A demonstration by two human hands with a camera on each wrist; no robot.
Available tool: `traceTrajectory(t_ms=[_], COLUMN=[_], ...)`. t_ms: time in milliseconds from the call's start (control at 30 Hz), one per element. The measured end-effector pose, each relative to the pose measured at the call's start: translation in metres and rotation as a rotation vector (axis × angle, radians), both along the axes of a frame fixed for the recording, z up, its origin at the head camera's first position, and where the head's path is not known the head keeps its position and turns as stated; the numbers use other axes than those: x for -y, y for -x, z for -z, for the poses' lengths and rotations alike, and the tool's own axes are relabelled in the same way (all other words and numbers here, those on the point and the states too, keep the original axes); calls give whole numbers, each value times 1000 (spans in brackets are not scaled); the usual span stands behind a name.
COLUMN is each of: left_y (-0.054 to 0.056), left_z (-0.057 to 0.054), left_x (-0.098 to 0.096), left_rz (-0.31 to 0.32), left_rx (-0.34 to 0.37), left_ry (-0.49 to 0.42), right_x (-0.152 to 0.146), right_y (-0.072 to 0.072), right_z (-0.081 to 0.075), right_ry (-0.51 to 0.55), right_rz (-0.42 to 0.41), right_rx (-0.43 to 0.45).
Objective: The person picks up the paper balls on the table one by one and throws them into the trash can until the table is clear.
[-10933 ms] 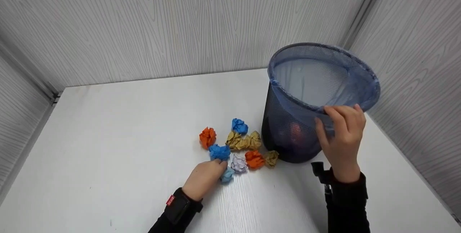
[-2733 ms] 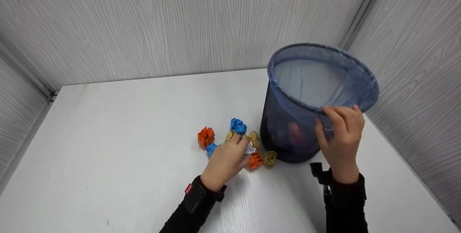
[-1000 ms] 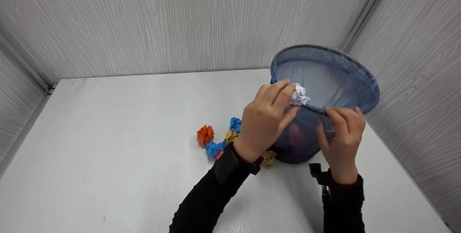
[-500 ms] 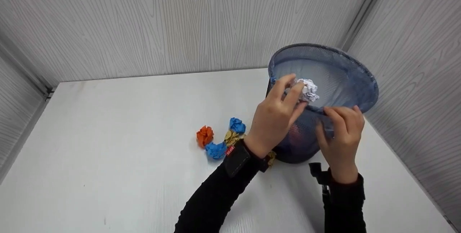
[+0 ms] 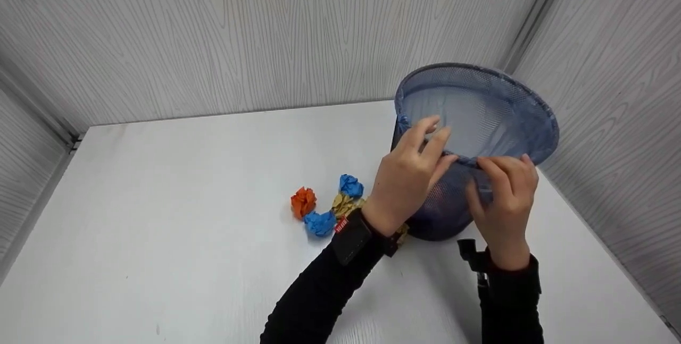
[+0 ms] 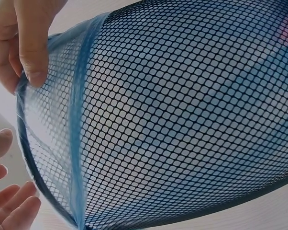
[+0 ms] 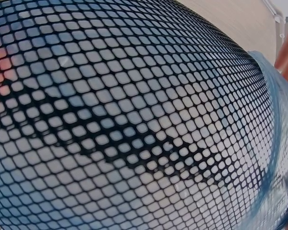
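Note:
A black mesh wastebasket (image 5: pixel 447 200), lined with a thin blue plastic bag (image 5: pixel 452 105), stands tilted on the right of the table. At its front rim, my right hand (image 5: pixel 505 200) grips the edge and the liner, thumb outside, as the left wrist view also shows. My left hand (image 5: pixel 404 176) is over the near-left rim with its fingers spread and nothing between them. Left of the basket lie crumpled paper balls: an orange one (image 5: pixel 304 202), two blue ones (image 5: pixel 320 223) and a yellow-brown one (image 5: pixel 343 204). Another yellow-brown ball (image 5: pixel 403 233) is mostly hidden behind my left wrist.
Something red (image 5: pixel 436 192) shows through the mesh low in the basket. The white table (image 5: pixel 186 216) is bounded by a grey wood-grain back panel (image 5: pixel 239 41) and side panels. The right wrist view is nearly filled by mesh (image 7: pixel 134 96).
My left hand picked the white paper ball off the table and carried it up and right to the basket. It has let go, and the ball is out of sight. My right hand stays at the rim.

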State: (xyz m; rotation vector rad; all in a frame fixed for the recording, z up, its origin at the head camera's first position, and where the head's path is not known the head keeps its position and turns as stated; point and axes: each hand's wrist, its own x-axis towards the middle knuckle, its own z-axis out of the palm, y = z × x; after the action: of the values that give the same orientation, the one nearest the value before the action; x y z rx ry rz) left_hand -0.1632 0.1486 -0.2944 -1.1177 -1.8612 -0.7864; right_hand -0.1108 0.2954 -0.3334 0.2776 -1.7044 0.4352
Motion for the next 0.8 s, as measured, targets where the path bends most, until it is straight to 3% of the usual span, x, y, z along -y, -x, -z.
traceTrajectory(t_ms=[367,800], left_y=[-15,-23], left_z=[19,71], left_x=[10,27], left_rz=[-2,-85], left_rx=[-39,26], left_ry=[35,100], right_x=[3,4], right_y=[-1,0], right_z=[-2,-3], right_ry=[-1,4], right_rz=[-2,-6], right_rx=[-16,-29])
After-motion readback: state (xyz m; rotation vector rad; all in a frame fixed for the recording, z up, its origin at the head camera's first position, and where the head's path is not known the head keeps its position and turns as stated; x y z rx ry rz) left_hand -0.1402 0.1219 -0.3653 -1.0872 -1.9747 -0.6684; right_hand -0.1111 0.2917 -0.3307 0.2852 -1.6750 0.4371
